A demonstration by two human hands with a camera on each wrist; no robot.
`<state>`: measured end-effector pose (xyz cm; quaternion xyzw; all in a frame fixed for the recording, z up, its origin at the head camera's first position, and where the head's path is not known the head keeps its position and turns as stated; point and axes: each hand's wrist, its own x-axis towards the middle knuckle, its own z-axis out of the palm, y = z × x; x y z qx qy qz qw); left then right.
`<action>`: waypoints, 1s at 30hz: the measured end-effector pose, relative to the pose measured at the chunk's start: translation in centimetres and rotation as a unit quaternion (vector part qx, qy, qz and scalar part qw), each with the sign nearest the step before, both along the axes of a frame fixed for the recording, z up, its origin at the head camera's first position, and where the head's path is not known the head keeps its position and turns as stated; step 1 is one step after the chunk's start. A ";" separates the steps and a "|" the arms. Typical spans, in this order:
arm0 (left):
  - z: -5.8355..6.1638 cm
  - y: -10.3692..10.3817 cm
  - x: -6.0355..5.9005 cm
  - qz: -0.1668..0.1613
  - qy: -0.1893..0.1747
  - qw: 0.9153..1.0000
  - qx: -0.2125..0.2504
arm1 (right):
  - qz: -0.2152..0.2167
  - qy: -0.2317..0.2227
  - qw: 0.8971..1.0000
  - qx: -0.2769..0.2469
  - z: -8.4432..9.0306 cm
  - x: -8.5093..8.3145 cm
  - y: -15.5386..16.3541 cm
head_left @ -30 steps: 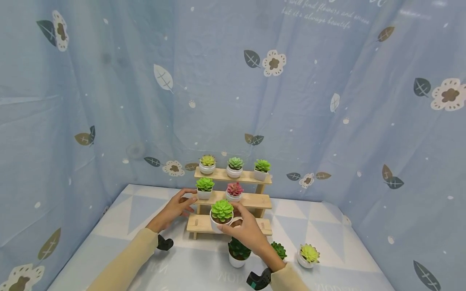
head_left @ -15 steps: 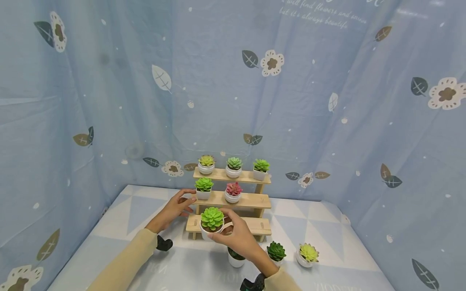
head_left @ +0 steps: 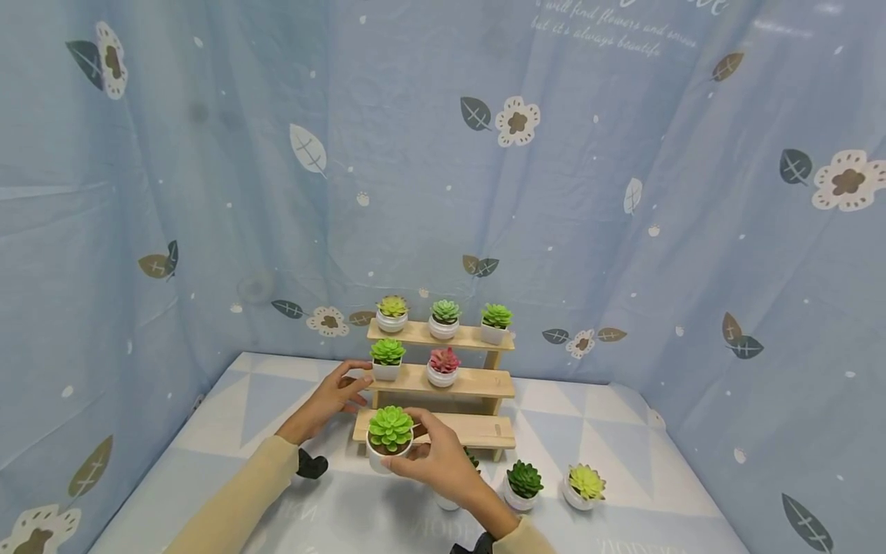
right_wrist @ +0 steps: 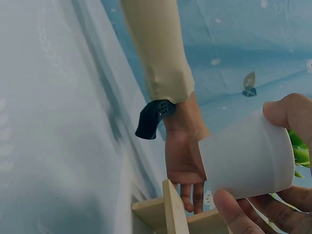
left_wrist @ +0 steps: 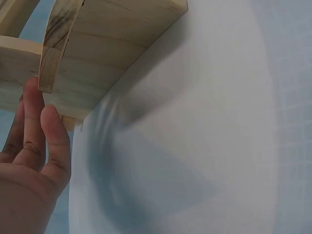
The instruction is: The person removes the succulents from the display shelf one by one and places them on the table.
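Observation:
My right hand (head_left: 408,450) grips a white pot (head_left: 379,460) with a bright green succulent (head_left: 391,428), held at the left end of the lowest step of a three-step wooden stand (head_left: 477,382). In the right wrist view the thumb (right_wrist: 287,109) and fingers curl round the white pot (right_wrist: 246,156) above the stand's edge (right_wrist: 171,209). My left hand (head_left: 349,385) rests with straight fingers (left_wrist: 34,126) against the left side of the stand (left_wrist: 97,48), beside the middle step.
Three potted succulents stand on the top step (head_left: 443,332) and two on the middle one. On the table in front sit a dark green plant (head_left: 524,478), a yellow-green one (head_left: 585,483) and a pot (head_left: 450,502) half hidden by my right hand. Blue curtains (head_left: 208,192) enclose the table.
My right hand has carried the green succulent pot leftward and down along the lowest step. The left hand has stayed at the stand's side.

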<state>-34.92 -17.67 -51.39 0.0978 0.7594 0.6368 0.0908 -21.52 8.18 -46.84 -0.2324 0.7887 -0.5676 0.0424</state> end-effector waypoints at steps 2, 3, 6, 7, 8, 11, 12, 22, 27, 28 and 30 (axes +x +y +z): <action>-0.1 -0.1 0.0 -0.003 0.000 1.000 -0.001 | 0.005 -0.002 1.000 0.000 -0.4 0.1 -0.3; -0.2 -0.1 0.0 -0.003 -0.003 1.000 0.001 | 0.008 -0.001 1.000 0.000 -0.5 0.2 -0.5; -0.2 -0.2 0.0 -0.003 -0.006 1.000 0.005 | 0.009 0.010 1.000 0.007 -0.9 0.4 -1.0; -0.2 -0.2 0.0 -0.004 -0.005 1.000 0.006 | 0.008 0.015 1.000 0.009 -1.1 0.5 -1.2; -0.2 -0.2 0.0 -0.003 -0.005 1.000 0.006 | 0.008 0.020 1.000 0.011 -1.2 0.6 -1.4; -0.2 -0.2 0.0 -0.007 0.002 1.000 0.006 | 0.007 0.025 1.000 0.008 -1.7 0.9 -1.9; -0.2 -0.2 0.1 -0.009 0.004 1.000 0.005 | 0.007 0.026 1.000 0.007 -1.8 1.0 -2.0; -0.3 -0.1 0.1 -0.011 0.008 1.000 0.006 | -0.034 0.001 0.999 0.036 -3.4 2.0 -2.7; -0.2 -0.1 -0.1 -0.008 0.007 1.000 0.006 | -0.058 -0.002 0.997 0.054 -4.0 2.1 -2.8; -0.2 -0.1 -0.1 -0.007 0.006 1.000 0.006 | -0.062 -0.002 0.996 0.058 -4.1 2.1 -2.8; -0.1 0.0 -0.1 -0.002 0.006 1.000 0.005 | -0.067 0.005 0.996 0.063 -4.4 2.0 -2.8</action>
